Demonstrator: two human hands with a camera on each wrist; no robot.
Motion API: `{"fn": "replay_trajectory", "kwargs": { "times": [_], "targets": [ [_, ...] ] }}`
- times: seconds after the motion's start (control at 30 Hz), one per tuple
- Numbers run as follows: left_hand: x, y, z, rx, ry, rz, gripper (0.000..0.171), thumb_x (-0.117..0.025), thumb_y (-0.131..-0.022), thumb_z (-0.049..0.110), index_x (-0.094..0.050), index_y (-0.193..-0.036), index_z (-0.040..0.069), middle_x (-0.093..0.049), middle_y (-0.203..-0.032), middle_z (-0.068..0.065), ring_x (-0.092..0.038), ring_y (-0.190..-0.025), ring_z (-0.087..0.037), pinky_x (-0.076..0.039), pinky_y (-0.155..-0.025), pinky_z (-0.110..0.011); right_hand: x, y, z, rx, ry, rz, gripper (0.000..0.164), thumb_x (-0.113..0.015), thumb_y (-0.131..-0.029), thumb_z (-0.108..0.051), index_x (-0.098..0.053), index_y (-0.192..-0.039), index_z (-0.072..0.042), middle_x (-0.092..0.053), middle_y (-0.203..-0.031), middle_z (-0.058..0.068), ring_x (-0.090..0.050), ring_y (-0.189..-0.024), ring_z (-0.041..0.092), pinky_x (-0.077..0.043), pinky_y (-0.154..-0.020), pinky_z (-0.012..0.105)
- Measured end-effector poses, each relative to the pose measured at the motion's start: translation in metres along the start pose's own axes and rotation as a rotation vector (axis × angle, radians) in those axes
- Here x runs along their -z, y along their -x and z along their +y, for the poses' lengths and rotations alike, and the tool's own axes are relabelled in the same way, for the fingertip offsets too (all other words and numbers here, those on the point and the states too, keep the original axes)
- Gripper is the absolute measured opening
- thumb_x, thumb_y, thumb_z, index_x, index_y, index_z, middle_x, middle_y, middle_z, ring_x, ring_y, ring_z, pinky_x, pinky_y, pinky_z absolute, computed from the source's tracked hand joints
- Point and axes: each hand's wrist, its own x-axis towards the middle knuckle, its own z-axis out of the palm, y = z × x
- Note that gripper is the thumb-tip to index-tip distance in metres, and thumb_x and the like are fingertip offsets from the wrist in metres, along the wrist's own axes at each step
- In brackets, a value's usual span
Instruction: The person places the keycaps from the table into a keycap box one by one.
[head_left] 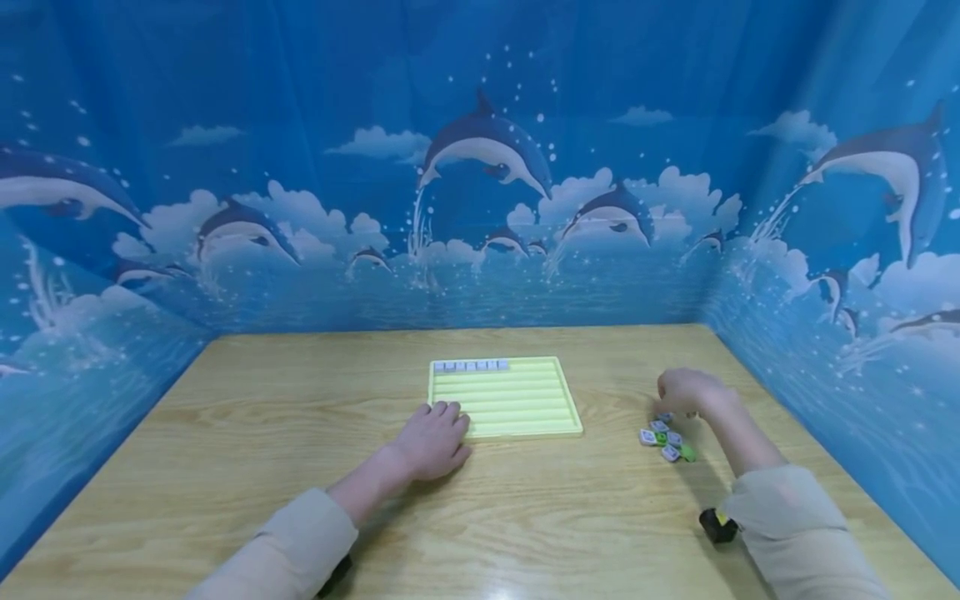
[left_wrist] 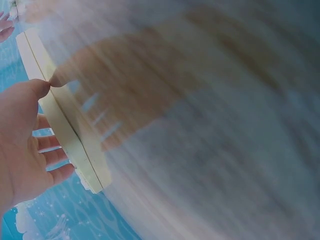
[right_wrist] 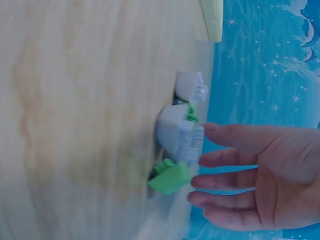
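Dolphin-printed blue curtain (head_left: pixel 360 100) covered the back and sides of the work area; wood-grain table (head_left: pixel 225 400) below it. Pale yellow-green ridged tray (head_left: pixel 510 408) lay flat near the middle of the table, with 1 row of 7 small tiles (head_left: pixel 471 366) along its far edge, beginning at the left corner; the tile markings were too small to read. Left hand (head_left: pixel 435 437) rested at the tray's near-left corner, its 4 fingers laid over the edge and the thumb against the outer side wall, as the left wrist view showed; contact was light, with no clenching. Right hand (head_left: pixel 696 393) was over a loose cluster of pieces (head_left: pixel 674 438) on the table, well apart from the tray on its right. Most of these were white, 2 showed green; the green piece (right_wrist: pixel 170 179) nearest the fingers in the right wrist view lay tilted. Right fingers were extended and unclenched beside the cluster, grasping nothing visible; fingertip contact could not be determined. Beige sleeves (head_left: pixel 300 533) covered the forearms, and a black object (head_left: pixel 717 527) showed beside the right cuff.
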Motion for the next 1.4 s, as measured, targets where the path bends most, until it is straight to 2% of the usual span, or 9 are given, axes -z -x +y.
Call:
{"fn": "replay_trajectory", "kwargs": {
  "times": [0.17,0.33,0.5,0.63,0.77,0.97,1.17,1.3,1.4],
  "targets": [
    [-0.001,0.0,-0.001,-0.003,-0.005,0.009,0.043,-0.048,-0.093,0.04,-0.056,-0.116,0.005,-0.051,-0.107,-0.01,-0.049,-0.1,-0.024,-0.042,-0.085,-0.039,-0.011,-0.01,0.006,-0.033,-0.139,-0.009,0.019,-0.067,-0.083,-0.016,-0.054,-0.073,-0.006,-0.047,-0.059,0.001,-0.042,-0.05,0.011,-0.037,-0.045,0.023],
    [0.0,0.0,0.0,-0.006,-0.013,0.014,0.045,-0.048,-0.093,0.04,-0.055,-0.119,0.004,-0.051,-0.111,-0.011,-0.049,-0.103,-0.025,-0.042,-0.087,-0.04,-0.015,-0.017,0.009,-0.005,-0.122,0.022,0.015,-0.066,-0.078,-0.008,-0.054,-0.07,-0.004,-0.053,-0.064,0.007,-0.052,-0.05,0.015,-0.046,-0.046,0.026],
    [0.001,0.0,0.001,-0.009,-0.022,0.018,0.044,-0.048,-0.093,0.041,-0.055,-0.117,0.005,-0.051,-0.11,-0.011,-0.049,-0.101,-0.025,-0.042,-0.085,-0.039,-0.016,-0.021,0.009,-0.013,-0.145,0.022,0.011,-0.061,-0.075,0.002,-0.053,-0.068,-0.002,-0.052,-0.063,0.008,-0.052,-0.05,0.014,-0.048,-0.047,0.026],
    [0.001,0.001,0.001,-0.004,-0.011,0.004,0.045,-0.048,-0.094,0.04,-0.054,-0.12,0.004,-0.051,-0.112,-0.012,-0.049,-0.104,-0.025,-0.042,-0.088,-0.041,-0.016,-0.023,0.008,-0.021,-0.14,0.022,0.009,-0.059,-0.075,0.003,-0.054,-0.069,-0.002,-0.052,-0.062,0.007,-0.051,-0.05,0.013,-0.048,-0.047,0.026],
    [0.0,0.001,0.001,0.0,-0.008,0.0,0.045,-0.048,-0.094,0.04,-0.054,-0.12,0.004,-0.051,-0.112,-0.012,-0.048,-0.105,-0.025,-0.041,-0.088,-0.041,-0.016,-0.023,0.006,-0.004,-0.123,0.04,0.014,-0.056,-0.076,0.002,-0.054,-0.063,-0.005,-0.048,-0.055,0.002,-0.045,-0.046,0.01,-0.042,-0.045,0.022],
    [-0.001,0.0,0.0,0.003,-0.01,0.002,0.045,-0.048,-0.094,0.041,-0.054,-0.12,0.004,-0.051,-0.112,-0.012,-0.048,-0.105,-0.025,-0.041,-0.088,-0.041,-0.014,-0.024,0.005,0.048,-0.111,0.092,0.029,-0.046,-0.07,0.006,-0.04,-0.051,-0.015,-0.032,-0.046,-0.007,-0.028,-0.042,0.006,-0.025,-0.043,0.019],
    [-0.001,0.0,0.0,0.001,-0.015,0.004,0.045,-0.048,-0.094,0.041,-0.055,-0.119,0.004,-0.05,-0.111,-0.011,-0.048,-0.103,-0.025,-0.042,-0.087,-0.04,-0.014,-0.024,0.004,0.074,-0.126,0.136,0.012,-0.046,-0.071,0.007,-0.053,-0.072,-0.002,-0.048,-0.064,0.005,-0.042,-0.055,0.015,-0.036,-0.05,0.027],
    [-0.001,0.0,0.0,-0.002,-0.019,0.01,0.044,-0.048,-0.094,0.04,-0.055,-0.118,0.005,-0.05,-0.109,-0.01,-0.048,-0.102,-0.024,-0.042,-0.085,-0.039,-0.014,-0.026,0.002,0.109,-0.118,0.164,0.021,-0.046,-0.073,0.007,-0.059,-0.089,0.009,-0.055,-0.076,0.012,-0.046,-0.064,0.019,-0.041,-0.057,0.033],
    [-0.001,0.0,0.0,-0.001,-0.02,0.007,0.044,-0.047,-0.094,0.04,-0.055,-0.119,0.005,-0.05,-0.11,-0.01,-0.048,-0.102,-0.024,-0.042,-0.085,-0.039,-0.013,-0.029,-0.002,0.123,-0.105,0.167,0.02,-0.047,-0.074,0.006,-0.061,-0.087,0.01,-0.053,-0.07,0.01,-0.042,-0.06,0.018,-0.038,-0.055,0.031]
  ]
}}
